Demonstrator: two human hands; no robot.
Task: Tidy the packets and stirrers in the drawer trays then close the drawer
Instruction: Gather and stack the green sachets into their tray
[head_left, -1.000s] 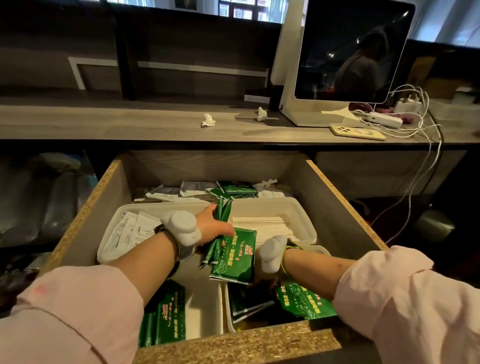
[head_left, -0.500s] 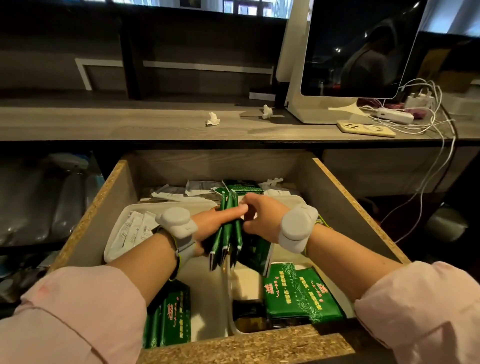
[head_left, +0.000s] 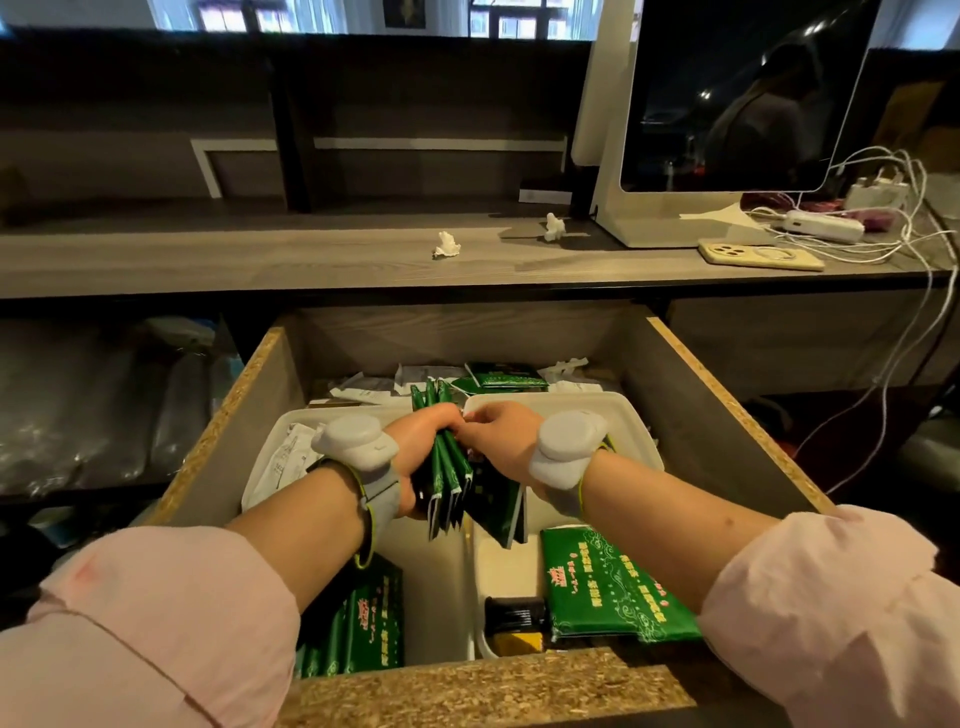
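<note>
The open wooden drawer (head_left: 727, 415) holds white plastic trays (head_left: 631, 415). My left hand (head_left: 421, 447) grips a stack of green packets (head_left: 447, 478) held on edge over the middle of the drawer. My right hand (head_left: 501, 441) meets it from the right and pinches packets at the stack's top, with more green packets (head_left: 498, 506) hanging beneath it. A flat green packet (head_left: 618, 587) lies in the near right tray, and several green packets (head_left: 363, 629) lie in the near left tray. White sachets (head_left: 283, 460) sit in the far left tray. The stirrers are hidden behind my hands.
Loose papers and a green packet (head_left: 506, 376) lie at the drawer's back. A chipboard front edge (head_left: 493, 686) runs below my arms. On the counter above stand a white monitor (head_left: 727, 104), a phone (head_left: 758, 254), white cables (head_left: 883, 218) and crumpled paper scraps (head_left: 447, 245).
My right hand rose from the near right tray and joined my left hand at the green stack. The packets went from fanned flat to gathered on edge between both hands.
</note>
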